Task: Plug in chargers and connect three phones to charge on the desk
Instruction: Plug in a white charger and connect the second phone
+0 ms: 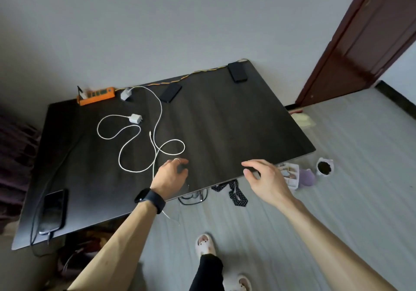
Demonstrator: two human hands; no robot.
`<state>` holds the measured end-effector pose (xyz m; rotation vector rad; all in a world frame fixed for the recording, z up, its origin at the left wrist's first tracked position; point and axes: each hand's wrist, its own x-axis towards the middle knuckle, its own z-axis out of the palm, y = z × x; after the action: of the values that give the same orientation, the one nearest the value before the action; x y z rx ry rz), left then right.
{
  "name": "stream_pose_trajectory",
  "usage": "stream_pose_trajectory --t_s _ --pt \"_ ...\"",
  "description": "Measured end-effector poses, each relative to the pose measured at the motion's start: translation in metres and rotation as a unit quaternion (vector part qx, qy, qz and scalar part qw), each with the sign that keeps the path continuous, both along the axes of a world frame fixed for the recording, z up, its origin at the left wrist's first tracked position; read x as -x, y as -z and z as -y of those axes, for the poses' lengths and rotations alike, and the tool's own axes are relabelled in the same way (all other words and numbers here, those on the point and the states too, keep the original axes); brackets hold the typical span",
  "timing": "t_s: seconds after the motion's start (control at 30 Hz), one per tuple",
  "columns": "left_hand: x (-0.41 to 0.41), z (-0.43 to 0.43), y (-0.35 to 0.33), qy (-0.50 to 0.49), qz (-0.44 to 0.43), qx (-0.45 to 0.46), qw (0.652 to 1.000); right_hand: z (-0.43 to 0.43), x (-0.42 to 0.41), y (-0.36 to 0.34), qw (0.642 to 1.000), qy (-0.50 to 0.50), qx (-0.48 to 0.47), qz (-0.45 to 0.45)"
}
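grip check: your left hand (171,175), with a black smartwatch (150,198) on its wrist, is over the front part of the dark desk (225,122) with its fingers curled. a long white cable (160,110) runs in under it, and you cannot tell whether the fingers pinch it. your right hand (265,177) hovers at the desk's front edge, fingers relaxed and spread, holding nothing. the long white cable leads back to a white adapter (126,93) lying just beside the orange power strip (96,96) at the back edge. a second adapter (135,118) lies nearer you, its looped cable (105,136) loose on the desk. phone locations: back phone (170,92) near the white adapter; corner phone (237,72) at the back right; left phone (53,212) at the front left, with a dark cable (33,223) plugged in.
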<state>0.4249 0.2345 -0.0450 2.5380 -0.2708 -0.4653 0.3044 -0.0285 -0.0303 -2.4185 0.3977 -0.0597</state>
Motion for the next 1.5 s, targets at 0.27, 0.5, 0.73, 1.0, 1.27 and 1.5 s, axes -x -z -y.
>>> stream_pose_trajectory --t_s 0.27,0.5,0.73,1.0,1.27,1.5 --pt "-0.070 0.029 0.025 -0.053 -0.029 0.013 0.998 0.020 -0.093 0.028 0.990 -0.052 -0.048 -0.122" --pt "-0.214 0.057 0.053 -0.083 -0.057 0.007 0.995 0.047 -0.245 0.062 0.971 -0.106 0.005 -0.215" --pt "-0.363 0.066 0.090 -0.072 -0.052 -0.066 0.994 0.066 -0.379 0.115 0.936 -0.137 0.084 -0.314" --pt "-0.468 0.080 0.151 -0.067 -0.025 -0.130 0.989 0.079 -0.383 0.177 0.907 -0.152 0.111 -0.376" --pt "-0.499 0.088 0.182 -0.107 0.007 -0.185 0.977 0.085 -0.387 0.181 0.902 -0.147 0.104 -0.393" --pt "-0.474 0.101 0.164 -0.061 0.002 -0.243 0.968 0.089 -0.387 0.181 0.901 -0.143 0.112 -0.394"
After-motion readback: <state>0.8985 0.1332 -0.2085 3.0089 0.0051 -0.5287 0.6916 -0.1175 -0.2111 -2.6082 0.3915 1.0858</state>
